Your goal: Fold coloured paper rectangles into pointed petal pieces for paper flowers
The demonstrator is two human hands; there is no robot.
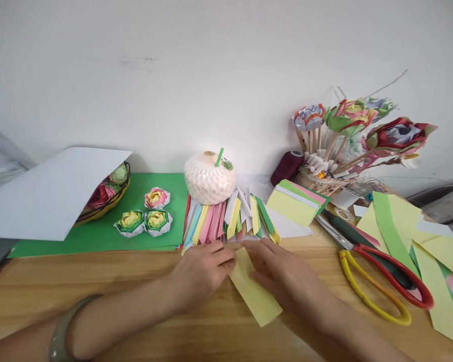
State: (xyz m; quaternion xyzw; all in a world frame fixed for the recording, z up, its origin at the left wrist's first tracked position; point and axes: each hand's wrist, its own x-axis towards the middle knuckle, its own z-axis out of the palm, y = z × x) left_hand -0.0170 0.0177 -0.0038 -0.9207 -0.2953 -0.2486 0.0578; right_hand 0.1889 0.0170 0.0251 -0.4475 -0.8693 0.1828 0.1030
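A pale yellow strip of paper point(254, 296) lies slanted on the wooden table in front of me. My left hand point(202, 269), fingers curled, pinches its far left corner. My right hand point(283, 269) bends over the strip's far right side, with fingers closed on the far end and the thumb against the paper. The fingers partly hide that end, so I cannot tell how it is folded. Just beyond my hands lies a row of folded paper strips point(211, 221) in pink, yellow, blue, white and green.
A white textured ornament point(209, 178) stands behind the strips. Paper flowers point(156, 219) sit on green sheets point(98, 239) at left, near a basket point(126, 188) under white paper point(53, 196). Right are stacked paper point(292, 206), scissors point(373, 266), yellow scraps point(438, 286) and stemmed paper flowers point(349, 115).
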